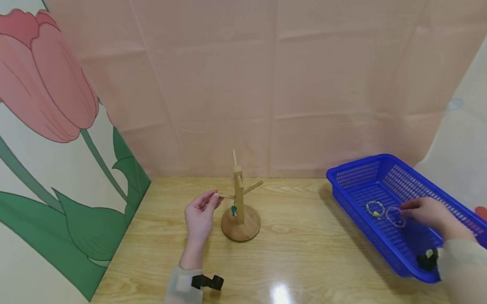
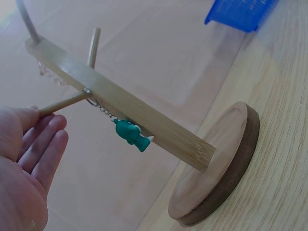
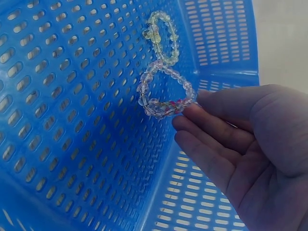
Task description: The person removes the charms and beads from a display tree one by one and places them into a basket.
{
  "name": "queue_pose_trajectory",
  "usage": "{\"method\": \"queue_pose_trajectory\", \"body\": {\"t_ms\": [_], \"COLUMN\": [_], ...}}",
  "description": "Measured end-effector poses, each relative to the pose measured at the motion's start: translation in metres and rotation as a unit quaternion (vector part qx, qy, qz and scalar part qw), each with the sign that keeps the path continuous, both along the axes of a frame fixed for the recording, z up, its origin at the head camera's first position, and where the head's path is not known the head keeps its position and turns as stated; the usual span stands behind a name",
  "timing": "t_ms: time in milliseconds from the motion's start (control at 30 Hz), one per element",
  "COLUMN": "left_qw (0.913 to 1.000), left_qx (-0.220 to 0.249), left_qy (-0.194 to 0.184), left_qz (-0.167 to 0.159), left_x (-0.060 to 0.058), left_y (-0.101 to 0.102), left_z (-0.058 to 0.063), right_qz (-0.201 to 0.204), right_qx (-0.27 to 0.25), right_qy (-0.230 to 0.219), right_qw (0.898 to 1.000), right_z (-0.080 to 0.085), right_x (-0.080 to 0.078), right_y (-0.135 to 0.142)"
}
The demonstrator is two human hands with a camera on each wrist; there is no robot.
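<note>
My left hand (image 1: 202, 213) pinches the end of a side peg (image 2: 65, 103) on a wooden stand (image 1: 239, 196) with a round base. From that peg, near the post, hangs a keychain with a green figure (image 2: 130, 134). A clear beaded strand (image 2: 50, 74) hangs higher up the post. Over in the blue basket (image 1: 349, 216), my right hand (image 3: 240, 134) pinches a pinkish clear bead bracelet (image 3: 180, 82) between thumb and forefinger. Touching or nearly touching it, a yellowish bead bracelet (image 3: 166, 38) lies on the basket floor.
The basket stands at the right of the wooden table (image 1: 296, 250), its walls raised around my right hand. Another thin peg (image 1: 253, 187) sticks out from the stand to the right, and one (image 1: 234, 158) points up from its top. A pinkish cloth (image 1: 232, 76) hangs behind.
</note>
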State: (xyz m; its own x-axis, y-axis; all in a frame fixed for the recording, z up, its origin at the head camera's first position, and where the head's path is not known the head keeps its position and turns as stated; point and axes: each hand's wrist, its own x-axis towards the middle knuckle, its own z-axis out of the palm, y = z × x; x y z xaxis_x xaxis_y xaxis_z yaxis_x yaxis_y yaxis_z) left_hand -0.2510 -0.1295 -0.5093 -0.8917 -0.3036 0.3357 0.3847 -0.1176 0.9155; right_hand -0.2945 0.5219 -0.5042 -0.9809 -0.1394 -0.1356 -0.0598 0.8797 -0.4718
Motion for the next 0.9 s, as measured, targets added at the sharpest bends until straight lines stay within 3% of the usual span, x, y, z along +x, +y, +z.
{"method": "queue_pose_trajectory", "body": {"t_ms": [500,900], "left_qw": [1.0,0.9999], "left_qx": [0.003,0.009], "left_qy": [0.003,0.005], "left_qz": [-0.002,0.003], "left_x": [-0.0021,-0.0016], "left_y": [0.0013,0.0018], "left_z": [-0.0024,-0.0011], "right_qz": [0.002,-0.001], "right_qx": [0.019,0.015], "right_qy": [0.023,0.014], "right_qw": [1.0,1.0], "right_z": [0.0028,0.0038], "right_x": [0.0017,0.0015], "right_y": [0.0001,-0.0014]}}
